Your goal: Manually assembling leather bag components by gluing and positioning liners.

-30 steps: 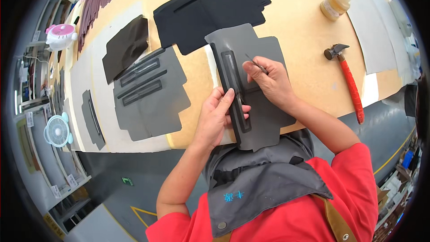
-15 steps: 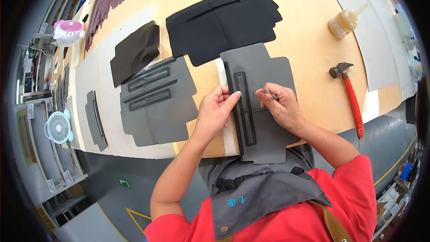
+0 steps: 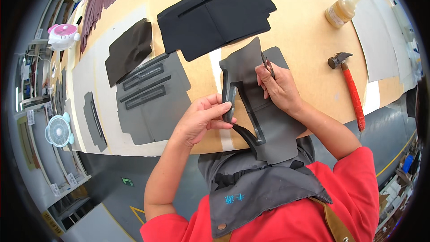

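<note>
A grey cut panel lies at the table's front edge, its long slot with black-edged borders pulled apart into a gap. My left hand pinches the left border of that slot between thumb and fingers, raising it and bending the panel. My right hand, over the panel's upper part, grips a small dark metal tool, like snips or tweezers, with its tip pointing up. To the left lie another grey panel with slotted black strips and a narrow grey piece. A black fabric panel lies beyond.
A red-handled hammer and a glue bottle are at the right. A dark brown piece, maroon strips, two small fans and pale sheets are around the table. Shelving stands left.
My left hand has lifted and pulled the slot's left border leftward, opening a gap and bending the panel. My right hand has moved slightly up, the tool now more upright.
</note>
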### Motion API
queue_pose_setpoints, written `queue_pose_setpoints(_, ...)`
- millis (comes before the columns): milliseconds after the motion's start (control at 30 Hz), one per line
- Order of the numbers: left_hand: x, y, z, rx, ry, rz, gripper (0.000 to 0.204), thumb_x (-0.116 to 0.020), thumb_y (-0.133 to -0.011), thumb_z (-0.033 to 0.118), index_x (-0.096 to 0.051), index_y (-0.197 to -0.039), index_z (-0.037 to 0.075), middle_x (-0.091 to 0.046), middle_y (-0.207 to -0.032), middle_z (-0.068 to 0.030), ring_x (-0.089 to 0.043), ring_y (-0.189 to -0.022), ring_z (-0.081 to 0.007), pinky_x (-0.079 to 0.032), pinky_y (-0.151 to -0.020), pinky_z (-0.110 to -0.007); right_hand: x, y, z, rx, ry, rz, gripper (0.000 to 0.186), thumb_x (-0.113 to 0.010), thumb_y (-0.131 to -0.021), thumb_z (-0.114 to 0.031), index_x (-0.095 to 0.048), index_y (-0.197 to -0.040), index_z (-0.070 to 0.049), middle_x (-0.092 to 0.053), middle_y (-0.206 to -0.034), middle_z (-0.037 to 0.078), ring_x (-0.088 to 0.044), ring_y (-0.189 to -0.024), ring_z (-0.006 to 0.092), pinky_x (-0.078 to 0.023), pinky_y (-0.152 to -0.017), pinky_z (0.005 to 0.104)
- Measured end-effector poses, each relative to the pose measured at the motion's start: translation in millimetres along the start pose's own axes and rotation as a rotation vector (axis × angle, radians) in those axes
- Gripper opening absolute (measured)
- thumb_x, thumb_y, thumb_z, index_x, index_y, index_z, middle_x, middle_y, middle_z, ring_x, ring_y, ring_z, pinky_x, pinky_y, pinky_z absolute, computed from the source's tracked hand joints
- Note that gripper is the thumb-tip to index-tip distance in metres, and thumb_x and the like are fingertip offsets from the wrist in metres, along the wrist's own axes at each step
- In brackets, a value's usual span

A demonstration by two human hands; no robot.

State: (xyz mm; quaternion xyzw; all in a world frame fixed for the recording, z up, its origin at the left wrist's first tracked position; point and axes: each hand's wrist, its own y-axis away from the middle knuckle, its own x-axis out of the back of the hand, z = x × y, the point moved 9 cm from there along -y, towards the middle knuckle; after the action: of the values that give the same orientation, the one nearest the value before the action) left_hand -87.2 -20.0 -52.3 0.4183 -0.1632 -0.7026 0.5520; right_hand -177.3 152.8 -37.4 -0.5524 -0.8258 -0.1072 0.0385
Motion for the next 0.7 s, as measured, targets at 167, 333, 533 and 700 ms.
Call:
queue_pose_setpoints(167, -6.7, -13.8, 8.8, -0.121, -0.007, 0.128, 0.026, -0.066, -0.1, 0.025, -0.061, -0.118, 0.006, -0.068, -0.09, -0.0031, -0.072, -0.079, -0.0135, -0.063, -0.064, -0.023, -5.3, 3.3, -3.9, 0.048, 0.016, -0.03, 0.046, -0.05, -0.108, -0.041, -0.055, -0.082, -0.003, -0.056, -0.065, 0.005, -0.056, -0.052, 0.013, -0.046, -0.049, 0.0282)
queue_pose_setpoints(333, -4.8, -23.0, 12.8, -0.212, 0.017, 0.186, 0.023, -0.064, -0.102, 0.023, -0.062, -0.115, 0.005, -0.071, -0.098, -0.0055, -0.073, -0.089, -0.0143, -0.063, -0.065, -0.022, -7.1, 8.0, -6.9, 0.059, 0.043, -0.077, 0.046, -0.049, -0.108, -0.041, -0.057, -0.084, -0.003, -0.054, -0.069, 0.001, -0.053, -0.057, 0.0078, -0.045, -0.053, 0.0243)
queue_pose_setpoints(533, -5.1, -23.2, 13.6, -0.236, 0.015, 0.169, 0.019, -0.063, -0.102, 0.019, -0.063, -0.114, 0.004, -0.072, -0.105, -0.0076, -0.073, -0.096, -0.0173, -0.063, -0.076, -0.025, -3.1, 9.3, -7.8, -0.033, 0.021, -0.121, 0.037, -0.05, -0.109, -0.036, -0.063, -0.107, -0.001, -0.062, -0.083, 0.007, -0.058, -0.071, 0.0134, -0.049, -0.066, 0.0293)
queue_pose_setpoints(700, -9.3, -14.2, 19.6, -0.25, -0.033, 0.189, 0.022, -0.061, -0.101, 0.017, -0.062, -0.118, 0.003, -0.071, -0.109, -0.0094, -0.072, -0.099, -0.0187, -0.062, -0.081, -0.028, 9.0, 24.4, -30.8, 0.06, 0.077, -0.093, 0.034, -0.051, -0.109, -0.031, -0.063, -0.122, -0.002, -0.061, -0.092, 0.007, -0.058, -0.085, 0.0121, -0.047, -0.079, 0.0268)
